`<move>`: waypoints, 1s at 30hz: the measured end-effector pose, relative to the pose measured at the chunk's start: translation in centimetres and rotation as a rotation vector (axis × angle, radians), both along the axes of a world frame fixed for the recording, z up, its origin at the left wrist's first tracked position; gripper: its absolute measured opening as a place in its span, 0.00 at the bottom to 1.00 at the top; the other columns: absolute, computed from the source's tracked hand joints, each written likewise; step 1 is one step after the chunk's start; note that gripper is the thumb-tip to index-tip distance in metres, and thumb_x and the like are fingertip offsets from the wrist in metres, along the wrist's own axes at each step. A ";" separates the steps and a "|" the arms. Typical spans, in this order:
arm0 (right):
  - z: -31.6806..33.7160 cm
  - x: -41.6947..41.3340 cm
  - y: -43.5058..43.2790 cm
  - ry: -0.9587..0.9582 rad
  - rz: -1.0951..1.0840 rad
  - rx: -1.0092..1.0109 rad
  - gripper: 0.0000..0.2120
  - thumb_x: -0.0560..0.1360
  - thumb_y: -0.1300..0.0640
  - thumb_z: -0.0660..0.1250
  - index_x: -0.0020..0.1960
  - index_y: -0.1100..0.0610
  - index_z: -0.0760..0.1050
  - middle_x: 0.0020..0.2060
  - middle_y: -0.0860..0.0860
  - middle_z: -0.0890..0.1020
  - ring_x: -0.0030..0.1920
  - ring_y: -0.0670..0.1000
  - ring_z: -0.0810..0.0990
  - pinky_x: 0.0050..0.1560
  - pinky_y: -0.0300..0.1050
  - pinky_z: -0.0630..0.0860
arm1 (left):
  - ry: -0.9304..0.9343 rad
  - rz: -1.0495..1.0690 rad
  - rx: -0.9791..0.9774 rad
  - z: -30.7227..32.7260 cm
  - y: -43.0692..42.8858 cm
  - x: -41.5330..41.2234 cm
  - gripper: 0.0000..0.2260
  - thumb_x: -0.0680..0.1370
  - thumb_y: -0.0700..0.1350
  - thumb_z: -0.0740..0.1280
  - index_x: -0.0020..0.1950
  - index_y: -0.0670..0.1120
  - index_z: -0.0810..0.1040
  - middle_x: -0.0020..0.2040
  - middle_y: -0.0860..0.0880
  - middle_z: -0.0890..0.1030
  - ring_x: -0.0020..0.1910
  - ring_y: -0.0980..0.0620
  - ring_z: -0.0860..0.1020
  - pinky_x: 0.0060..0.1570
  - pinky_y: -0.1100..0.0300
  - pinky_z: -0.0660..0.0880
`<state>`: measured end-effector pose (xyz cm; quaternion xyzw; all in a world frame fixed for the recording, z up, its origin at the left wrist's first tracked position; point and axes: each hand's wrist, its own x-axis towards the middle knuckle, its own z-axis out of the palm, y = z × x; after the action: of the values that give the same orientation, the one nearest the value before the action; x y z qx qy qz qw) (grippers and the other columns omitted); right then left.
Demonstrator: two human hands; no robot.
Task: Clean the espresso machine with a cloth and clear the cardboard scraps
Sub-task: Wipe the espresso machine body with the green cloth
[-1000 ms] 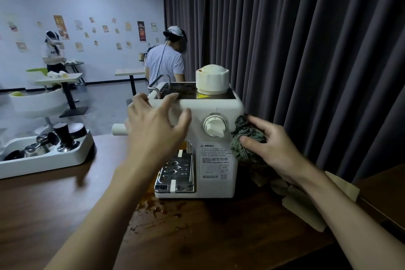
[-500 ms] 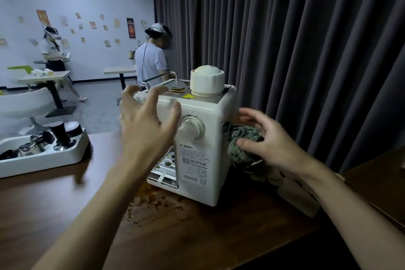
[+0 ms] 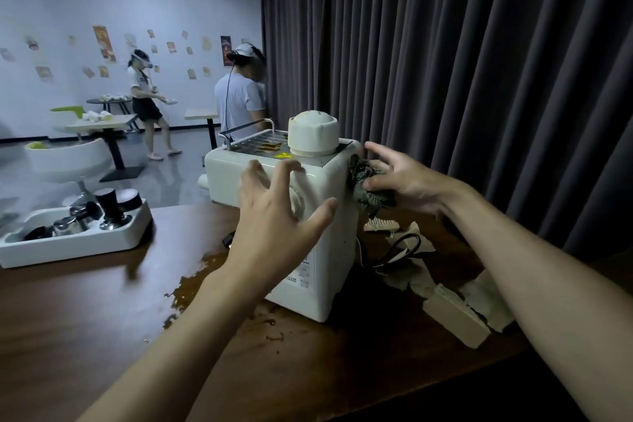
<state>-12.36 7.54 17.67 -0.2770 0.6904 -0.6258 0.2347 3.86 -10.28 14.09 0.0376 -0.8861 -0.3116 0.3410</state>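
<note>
Cardboard scraps [image 3: 455, 315] lie between espresso machine [image 3: 325, 284] and table [image 3: 85, 319] edge.

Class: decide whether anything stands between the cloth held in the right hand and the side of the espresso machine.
Nothing visible does. The right hand holds the cloth straight against the side of the espresso machine; the left hand is spread over its front.

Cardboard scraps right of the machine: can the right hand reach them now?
Probably yes. The right hand is beside the espresso machine; the cardboard scraps lie uncovered on the table just below it. But it holds the cloth, and a black cord lies across some.
</note>
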 end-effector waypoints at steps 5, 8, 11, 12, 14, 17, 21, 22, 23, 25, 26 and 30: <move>0.0 0.2 1.0 0.004 0.014 -0.005 0.36 0.73 0.73 0.66 0.76 0.53 0.58 0.59 0.49 0.74 0.57 0.51 0.78 0.48 0.47 0.81 | 0.029 -0.014 0.033 -0.4 -0.3 0.4 0.28 0.70 0.66 0.70 0.64 0.58 0.66 0.70 0.48 0.60 0.66 0.41 0.71 0.65 0.45 0.74; -0.2 0.5 1.0 -0.030 0.010 -0.048 0.37 0.74 0.72 0.66 0.77 0.54 0.57 0.55 0.48 0.74 0.57 0.53 0.78 0.45 0.45 0.81 | 0.096 0.013 0.069 -0.4 -1.0 1.0 0.23 0.71 0.61 0.73 0.62 0.58 0.69 0.68 0.49 0.64 0.63 0.44 0.73 0.63 0.50 0.75; -0.5 0.9 0.5 -0.051 0.031 -0.085 0.34 0.74 0.72 0.66 0.76 0.57 0.60 0.61 0.56 0.76 0.57 0.56 0.79 0.46 0.46 0.81 | 0.104 0.020 0.052 -0.5 -1.5 1.2 0.21 0.72 0.55 0.75 0.62 0.58 0.71 0.70 0.48 0.64 0.64 0.48 0.71 0.63 0.50 0.76; -0.6 1.1 0.4 -0.063 0.026 -0.109 0.33 0.74 0.72 0.66 0.75 0.57 0.60 0.62 0.57 0.76 0.57 0.57 0.80 0.46 0.47 0.81 | 0.098 0.021 0.047 -0.4 -1.6 1.3 0.22 0.72 0.55 0.75 0.62 0.59 0.71 0.70 0.48 0.64 0.64 0.48 0.72 0.63 0.50 0.76; -0.9 1.5 0.2 -0.078 0.015 -0.142 0.33 0.73 0.72 0.66 0.75 0.56 0.60 0.60 0.57 0.77 0.56 0.57 0.80 0.45 0.49 0.81 | 0.097 0.035 0.020 -0.4 -1.7 1.3 0.22 0.72 0.56 0.76 0.62 0.59 0.72 0.70 0.48 0.65 0.63 0.50 0.72 0.62 0.52 0.75; -1.3 2.5 0.5 -0.022 0.013 -0.144 0.31 0.73 0.71 0.67 0.72 0.54 0.63 0.60 0.54 0.76 0.56 0.55 0.80 0.47 0.47 0.81 | 0.136 0.066 0.017 -0.3 -2.0 1.6 0.23 0.70 0.56 0.77 0.60 0.57 0.71 0.63 0.49 0.69 0.51 0.58 0.73 0.53 0.61 0.75; -2.1 4.8 0.7 0.107 0.015 -0.135 0.27 0.72 0.70 0.70 0.66 0.50 0.68 0.63 0.50 0.74 0.60 0.53 0.78 0.53 0.46 0.80 | 0.120 -0.038 0.143 -0.1 -5.2 2.5 0.24 0.67 0.61 0.78 0.55 0.58 0.69 0.58 0.49 0.75 0.53 0.45 0.80 0.52 0.44 0.81; -2.3 5.5 0.6 0.147 0.006 -0.127 0.27 0.72 0.70 0.70 0.65 0.49 0.69 0.64 0.50 0.73 0.63 0.53 0.76 0.58 0.48 0.78 | 0.108 -0.092 0.186 0.1 -5.9 2.9 0.24 0.67 0.60 0.79 0.54 0.58 0.70 0.57 0.49 0.76 0.53 0.44 0.82 0.50 0.45 0.82; -2.5 6.1 0.5 0.194 -0.003 -0.115 0.27 0.71 0.69 0.71 0.64 0.48 0.70 0.64 0.50 0.73 0.66 0.52 0.73 0.63 0.51 0.76 | 0.108 -0.141 0.217 0.3 -6.5 3.3 0.24 0.66 0.58 0.80 0.53 0.57 0.70 0.58 0.48 0.77 0.54 0.46 0.83 0.48 0.51 0.83; -2.7 7.4 0.2 0.312 -0.019 -0.059 0.29 0.71 0.66 0.73 0.66 0.48 0.69 0.65 0.50 0.74 0.69 0.49 0.70 0.69 0.49 0.70 | 0.127 -0.199 0.252 0.5 -7.9 4.0 0.23 0.64 0.56 0.79 0.52 0.55 0.71 0.65 0.42 0.76 0.60 0.49 0.81 0.47 0.64 0.80; -2.8 8.0 0.1 0.362 -0.020 -0.029 0.31 0.70 0.65 0.74 0.69 0.49 0.68 0.64 0.49 0.74 0.67 0.44 0.71 0.68 0.44 0.69 | 0.125 -0.217 0.275 0.6 -8.5 4.3 0.24 0.63 0.55 0.78 0.52 0.54 0.71 0.67 0.43 0.75 0.62 0.52 0.80 0.48 0.67 0.79; -3.4 9.9 -0.6 0.454 -0.038 -0.014 0.33 0.71 0.64 0.74 0.71 0.53 0.66 0.62 0.46 0.74 0.56 0.31 0.73 0.49 0.21 0.69 | 0.066 -0.288 0.322 0.9 -10.5 5.0 0.29 0.60 0.60 0.79 0.53 0.54 0.71 0.63 0.61 0.77 0.59 0.64 0.79 0.50 0.69 0.77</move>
<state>-2.50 6.92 14.30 -0.3992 0.7262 -0.5565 0.0595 8.90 -20.76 14.97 -0.0456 -0.8095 -0.4954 0.3117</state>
